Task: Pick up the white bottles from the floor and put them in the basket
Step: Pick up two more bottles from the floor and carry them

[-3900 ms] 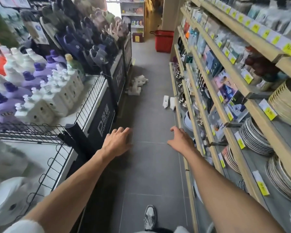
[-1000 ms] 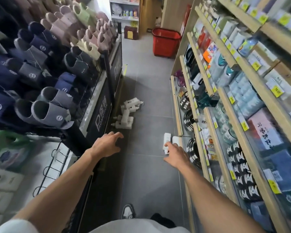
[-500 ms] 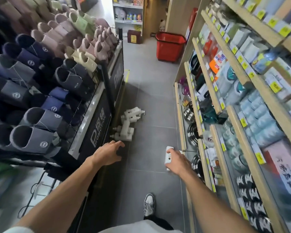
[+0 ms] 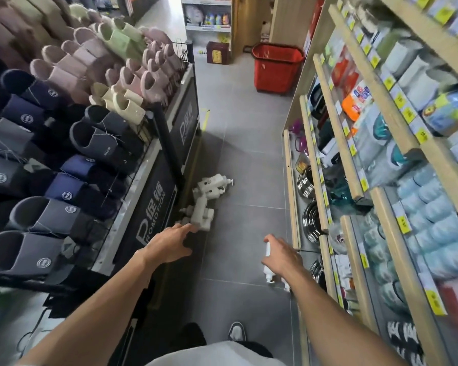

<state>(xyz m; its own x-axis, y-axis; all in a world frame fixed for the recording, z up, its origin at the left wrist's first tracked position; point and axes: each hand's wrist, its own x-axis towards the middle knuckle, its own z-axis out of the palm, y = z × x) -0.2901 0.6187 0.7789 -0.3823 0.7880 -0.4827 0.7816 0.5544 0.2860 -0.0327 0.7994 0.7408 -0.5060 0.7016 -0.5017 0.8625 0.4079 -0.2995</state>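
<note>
Retail shop aisle: we are standing between two sales displays.
We are looking down a narrow grey-tiled floor (image 4: 249, 159). On our left we are seeing slippers (image 4: 98, 143) hanging in rows on a wire rack, grouped by colour, above a dark panel (image 4: 154, 215) lettered "PROMOTION". On our right, wooden shelves (image 4: 401, 260) are carrying packaged goods, with yellow price tags (image 4: 403, 224) running along their front edges and stacked metal dishes (image 4: 306, 184) sitting low down. A red shopping basket (image 4: 276, 67) is standing at the aisle's far end, and more stocked shelving (image 4: 208, 18) is showing beyond it.
</note>
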